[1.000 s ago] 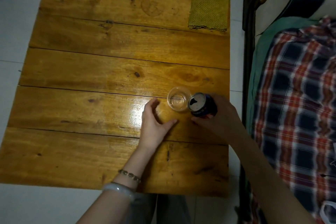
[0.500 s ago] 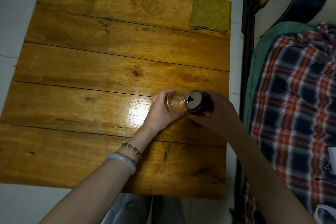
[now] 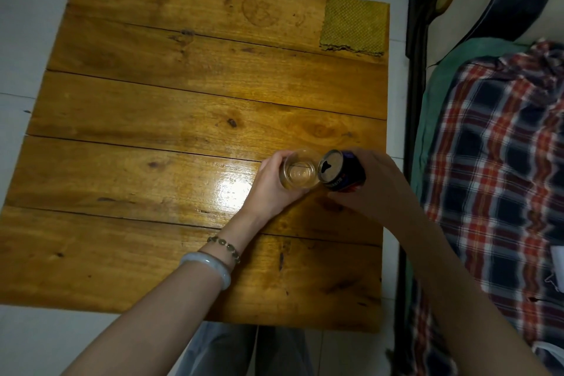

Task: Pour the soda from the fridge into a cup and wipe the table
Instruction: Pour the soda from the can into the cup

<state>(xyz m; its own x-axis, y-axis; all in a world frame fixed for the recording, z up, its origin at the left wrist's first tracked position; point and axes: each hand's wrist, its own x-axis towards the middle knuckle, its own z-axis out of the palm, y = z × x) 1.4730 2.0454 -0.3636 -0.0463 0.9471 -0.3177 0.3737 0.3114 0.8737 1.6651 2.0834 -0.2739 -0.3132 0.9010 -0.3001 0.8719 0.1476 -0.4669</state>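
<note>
A small clear glass cup [image 3: 299, 172] stands near the right edge of the wooden plank table [image 3: 152, 119]. My left hand [image 3: 271, 189] is wrapped around its left side. A dark blue soda can [image 3: 346, 175] is tipped toward the cup, its opened top touching the cup's right rim. My right hand [image 3: 378, 183] grips the can from the right and behind. The cup's inside looks amber; I cannot tell liquid from the table colour showing through. A yellow-green cloth [image 3: 354, 24] lies flat on the table's far right corner.
A dark-framed bed or sofa [image 3: 415, 101] runs close along the table's right side, covered with a plaid cloth [image 3: 500, 162] over a green sheet. White tiled floor [image 3: 27, 49] surrounds the table. My grey trousers [image 3: 244, 348] show below the near edge.
My left hand went from lying flat on the table to closing around the cup. The can has tipped further toward the cup's rim.
</note>
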